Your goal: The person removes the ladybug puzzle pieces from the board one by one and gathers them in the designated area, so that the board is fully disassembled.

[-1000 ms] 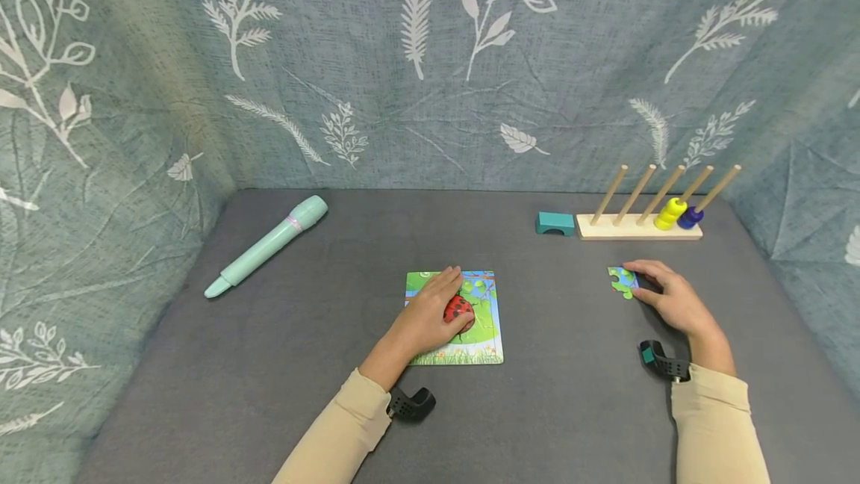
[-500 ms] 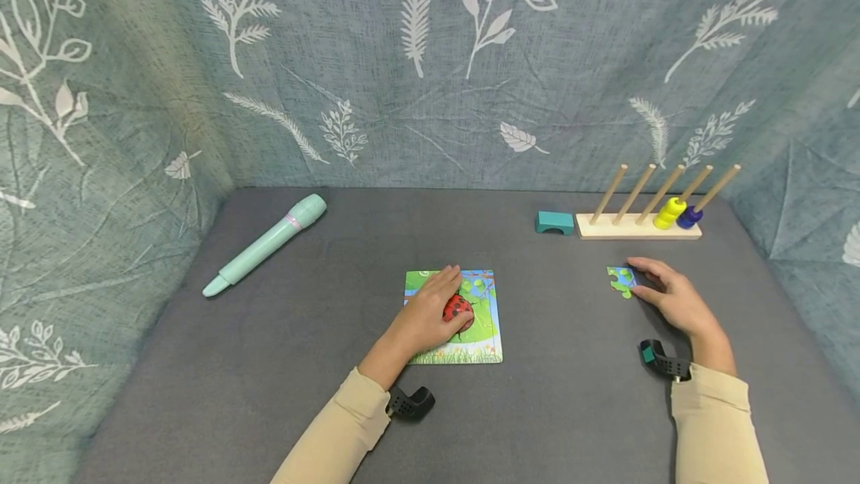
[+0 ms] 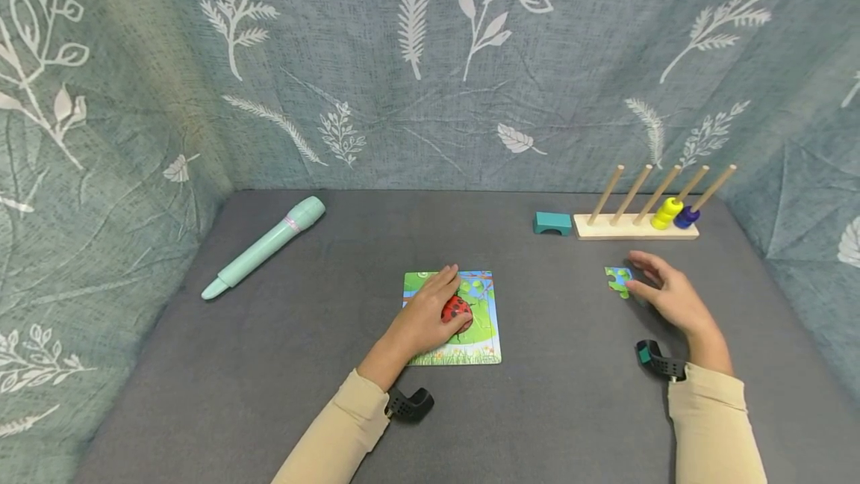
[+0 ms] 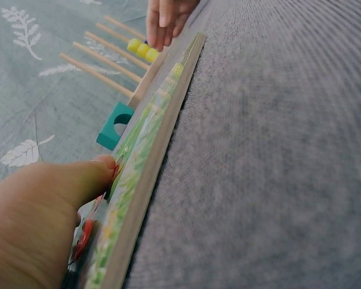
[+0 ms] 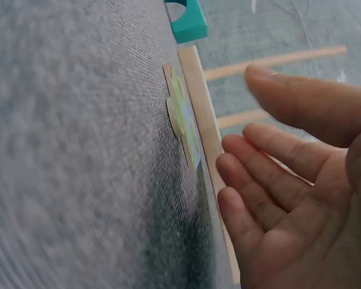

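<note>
We rest our left hand (image 3: pixel 423 317), unclenched, on the ladybug puzzle (image 3: pixel 481 326), likely steadying it; near its three o'clock, our right hand (image 3: pixel 674 303) holds zip, just beside a jigsaw piece (image 3: pixel 619 278).

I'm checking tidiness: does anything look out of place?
Slightly odd: the small blue and green jigsaw piece lies loose by the right hand, apart from the square green ladybird puzzle under the left hand.
</note>
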### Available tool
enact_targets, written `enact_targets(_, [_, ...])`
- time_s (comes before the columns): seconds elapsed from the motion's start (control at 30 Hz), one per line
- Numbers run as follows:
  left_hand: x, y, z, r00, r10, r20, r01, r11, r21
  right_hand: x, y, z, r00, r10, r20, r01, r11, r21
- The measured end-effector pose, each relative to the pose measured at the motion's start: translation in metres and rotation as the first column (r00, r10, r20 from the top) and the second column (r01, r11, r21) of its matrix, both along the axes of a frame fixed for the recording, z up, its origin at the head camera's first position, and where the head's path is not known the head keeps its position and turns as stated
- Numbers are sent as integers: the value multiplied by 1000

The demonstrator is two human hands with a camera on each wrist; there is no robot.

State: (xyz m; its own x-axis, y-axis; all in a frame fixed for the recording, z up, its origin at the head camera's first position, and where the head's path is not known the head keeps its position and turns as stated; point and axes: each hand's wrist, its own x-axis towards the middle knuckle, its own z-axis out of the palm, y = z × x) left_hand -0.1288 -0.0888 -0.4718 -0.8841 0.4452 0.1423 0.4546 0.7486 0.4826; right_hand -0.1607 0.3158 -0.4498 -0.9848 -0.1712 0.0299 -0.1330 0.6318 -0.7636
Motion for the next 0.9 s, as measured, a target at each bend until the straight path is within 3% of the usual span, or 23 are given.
enact_targets(0.37, [1,0,-4,994,1,-112,2,1000,24,-3,-26,14,995,59,84,-61,998,20])
enact_targets(0.77, [0,-12,0,997,30,-76,-27,998,49,-3,-72,23,985,161,54,-159,986,-51])
enact_targets(0.9, [1,-22,-2,994,44,-96,-38,998,57,-4,-90,25,980,194,38,-191,979,-67])
